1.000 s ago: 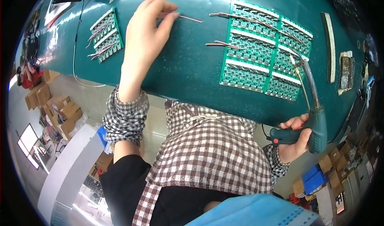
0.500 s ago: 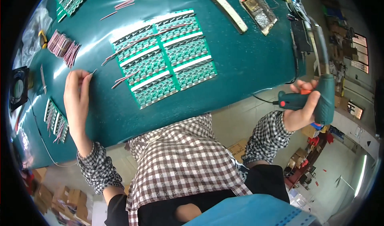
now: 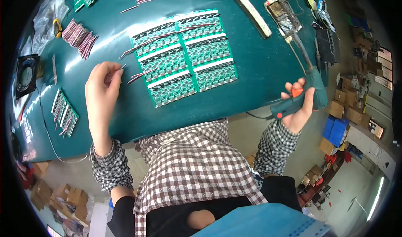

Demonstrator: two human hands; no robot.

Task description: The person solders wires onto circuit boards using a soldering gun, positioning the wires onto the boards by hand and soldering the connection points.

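My right hand [image 3: 300,112] is wrapped round a green soldering gun [image 3: 317,88] with a red trigger, out past the table's right edge. Its long metal barrel reaches up to the stained metal tray [image 3: 279,10], and the tip is at the tray's lower end. On the left, my left hand [image 3: 101,86] pinches a small thin piece between thumb and fingers; its kind is too small to make out. Right of that hand lies a panel of green circuit boards [image 3: 207,48] with white strips and black leads. Red and black wires [image 3: 144,74] rest across its left side.
A bundle of red and white wires [image 3: 79,36] lies at upper left, with yellow-handled pliers [image 3: 57,28] beside it. A small wired board [image 3: 65,113] and a black fan [image 3: 27,75] are at far left. A pale bar [image 3: 247,10] stretches left of the tray.
The soldering gun has swung leftward, and its tip has come to the tray's lower end. My left hand has moved right, closer to the boards, still pinching. The whole view has shifted slightly.
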